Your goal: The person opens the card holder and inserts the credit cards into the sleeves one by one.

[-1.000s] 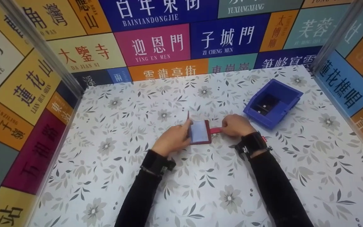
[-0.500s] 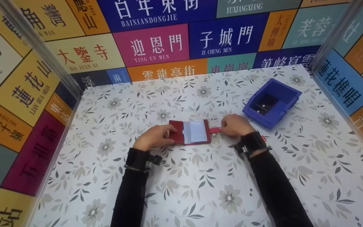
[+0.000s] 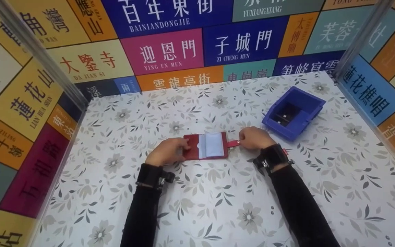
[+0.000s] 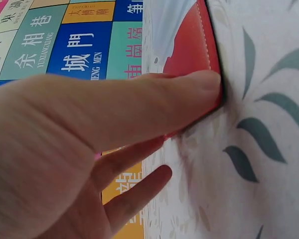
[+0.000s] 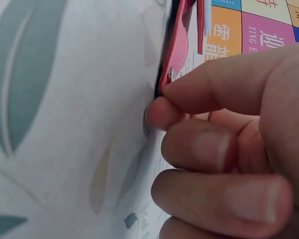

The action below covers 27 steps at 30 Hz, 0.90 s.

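Patterned panels (image 3: 161, 51) bearing large characters enclose a table (image 3: 211, 200) covered in a pale leaf-and-flower print.

Head view: a red card wallet (image 3: 202, 147) lies open and flat near the middle of the table, its bare cover flap to the left and its clear pockets (image 3: 214, 144) to the right. From the right edge projects a short strap (image 3: 232, 143). The left hand (image 3: 166, 151) holds the left edge of the flap; the right hand (image 3: 256, 138) grasps the end of the strap. To the far right, well apart from the wallet, stands a blue bin (image 3: 280, 130) with dark items (image 3: 284, 117) inside, too indistinct to identify.

Left wrist view: the thumb (image 4: 184, 94) lies across the near-left corner of the flap, with fingers at the left edge, a light hold; two other fingers extend free. A stitched border and smooth sheen suggest a leather-like cover, probably light, bendable yet firm enough to be steadied by its edge or corner.

Right wrist view: the forefinger (image 5: 214, 82) and thumb pinch the strap beside a metal snap (image 5: 171, 75), while the remaining fingers curl into the palm, apparently holding nothing. The strap appears soft and flexible, best taken at this end; the pockets, presumably thin and slippery plastic, would crease easily and offer poorer purchase than the cover's rim.
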{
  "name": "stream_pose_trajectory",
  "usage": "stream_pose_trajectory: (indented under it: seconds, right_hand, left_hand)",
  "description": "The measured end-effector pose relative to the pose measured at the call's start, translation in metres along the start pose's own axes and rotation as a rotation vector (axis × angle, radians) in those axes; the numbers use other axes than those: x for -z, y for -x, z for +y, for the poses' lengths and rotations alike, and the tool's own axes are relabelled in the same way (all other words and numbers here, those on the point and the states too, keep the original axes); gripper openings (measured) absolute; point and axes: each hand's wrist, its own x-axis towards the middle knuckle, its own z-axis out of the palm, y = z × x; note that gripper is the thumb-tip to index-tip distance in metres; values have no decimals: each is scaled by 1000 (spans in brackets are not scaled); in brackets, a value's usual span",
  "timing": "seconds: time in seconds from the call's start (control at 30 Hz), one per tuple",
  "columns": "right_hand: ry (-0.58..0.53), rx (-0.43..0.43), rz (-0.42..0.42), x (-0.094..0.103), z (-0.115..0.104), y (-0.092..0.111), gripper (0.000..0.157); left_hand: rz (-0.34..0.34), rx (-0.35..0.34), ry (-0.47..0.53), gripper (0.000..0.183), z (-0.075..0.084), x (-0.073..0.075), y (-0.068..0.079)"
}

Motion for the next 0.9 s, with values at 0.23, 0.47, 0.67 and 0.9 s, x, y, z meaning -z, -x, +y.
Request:
stream_pose_trajectory:
  seconds: [0.23, 0.47, 0.67, 0.9]
  right_hand:
    - [23, 6, -23, -2, 0, 0, 16]
    - [25, -44, -9, 7, 6, 5, 11]
    - [19, -84, -8, 10, 7, 8, 12]
    - [-29, -64, 132, 23, 8, 16, 7]
  left_hand:
    - [-9, 57, 24, 45, -2, -1, 4]
    - [24, -35, 42, 42, 0, -9, -5]
    - [16, -28, 17, 45, 2, -14, -8]
    - [6, -24, -5, 45, 4, -15, -8]
